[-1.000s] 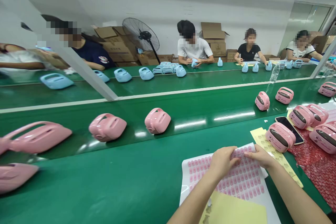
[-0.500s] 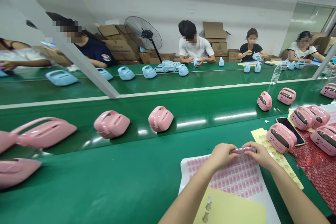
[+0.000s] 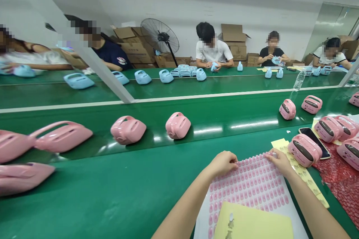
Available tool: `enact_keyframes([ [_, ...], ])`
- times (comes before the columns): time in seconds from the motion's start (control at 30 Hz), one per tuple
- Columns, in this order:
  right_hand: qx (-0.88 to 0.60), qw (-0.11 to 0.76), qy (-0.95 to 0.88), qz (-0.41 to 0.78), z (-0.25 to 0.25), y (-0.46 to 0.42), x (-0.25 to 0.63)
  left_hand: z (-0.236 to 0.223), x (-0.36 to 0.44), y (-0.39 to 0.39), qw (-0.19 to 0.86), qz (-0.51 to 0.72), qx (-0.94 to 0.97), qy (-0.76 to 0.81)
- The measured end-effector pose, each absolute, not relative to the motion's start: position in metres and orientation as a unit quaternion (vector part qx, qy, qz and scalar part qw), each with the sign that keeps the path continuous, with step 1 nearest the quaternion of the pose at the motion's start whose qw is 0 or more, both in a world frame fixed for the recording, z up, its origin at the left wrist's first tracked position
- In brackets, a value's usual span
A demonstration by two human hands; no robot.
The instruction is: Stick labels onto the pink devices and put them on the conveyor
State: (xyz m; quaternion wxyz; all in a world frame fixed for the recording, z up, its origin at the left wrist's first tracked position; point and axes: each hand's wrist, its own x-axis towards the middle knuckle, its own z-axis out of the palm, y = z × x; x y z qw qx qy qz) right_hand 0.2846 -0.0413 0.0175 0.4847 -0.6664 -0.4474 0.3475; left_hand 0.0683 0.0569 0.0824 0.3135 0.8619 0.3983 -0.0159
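A white sheet (image 3: 249,185) covered in rows of small pink oval stickers lies before me on the green table. My left hand (image 3: 224,163) pinches its far edge near the left corner, and my right hand (image 3: 281,162) grips the same edge towards the right corner. Between the two hands the far edge is held up and looks scalloped. On the near part of the sheet rests a yellow sheet (image 3: 255,224) with a few small grey figures at its left. Right beside my right hand are a yellow sticker strip (image 3: 305,179) and a pink plastic case with a dark window (image 3: 304,150).
More pink cases (image 3: 178,125) stand along the green belt (image 3: 218,114). At the right lie a phone (image 3: 314,142) and red bubble wrap (image 3: 340,186). A clear bottle (image 3: 299,80) stands by the white divider. Across it, several co-workers handle blue cases (image 3: 143,77); a slanted post (image 3: 106,69) rises at left.
My left hand has moved left along the sheet's far edge, away from my right hand. More of the sticker rows now show between them. The view has shifted slightly left.
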Motion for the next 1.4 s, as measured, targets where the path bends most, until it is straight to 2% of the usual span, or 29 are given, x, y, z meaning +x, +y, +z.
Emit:
enact_keyframes([
  [0.5, -0.754, 0.468, -0.416, 0.196, 0.008, -0.018, 0.297, 0.068, 0.052, 0.104, 0.299, -0.091, 0.852, 0.420],
  [0.57, -0.743, 0.479, -0.455, 0.114, 0.018, -0.030, 0.303, 0.070, 0.050, 0.105, 0.277, -0.066, 0.853, 0.437],
  [0.67, -0.725, 0.475, -0.489, -0.097, 0.040, -0.056, 0.327, 0.071, 0.045, 0.104, 0.228, -0.037, 0.849, 0.476],
  [0.73, -0.753, 0.441, -0.445, -0.202, 0.052, -0.073, 0.350, 0.069, 0.042, 0.101, 0.202, -0.028, 0.844, 0.497],
  [0.77, -0.773, 0.415, -0.429, -0.215, 0.056, -0.079, 0.363, 0.068, 0.041, 0.100, 0.192, -0.024, 0.842, 0.503],
  [0.93, -0.867, 0.283, -0.409, -0.016, 0.062, -0.089, 0.398, 0.065, 0.041, 0.091, 0.141, 0.019, 0.841, 0.522],
  [1.07, -0.886, 0.250, -0.390, 0.018, 0.072, -0.088, 0.388, 0.065, 0.039, 0.070, 0.118, 0.101, 0.854, 0.497],
  [1.13, -0.878, 0.316, -0.358, 0.036, 0.079, -0.088, 0.376, 0.061, 0.042, 0.051, 0.185, 0.206, 0.854, 0.440],
  [1.2, -0.830, 0.427, -0.344, 0.104, 0.085, -0.086, 0.357, 0.051, 0.049, 0.029, 0.344, 0.324, 0.803, 0.363],
  [1.27, -0.746, 0.523, -0.350, 0.216, 0.088, -0.080, 0.328, 0.038, 0.060, 0.006, 0.521, 0.378, 0.719, 0.261],
  [1.33, -0.663, 0.561, -0.375, 0.324, 0.086, -0.074, 0.290, 0.023, 0.071, -0.012, 0.678, 0.395, 0.601, 0.153],
  [1.4, -0.621, 0.552, -0.402, 0.384, 0.082, -0.068, 0.253, 0.009, 0.074, -0.025, 0.791, 0.371, 0.479, 0.085],
])
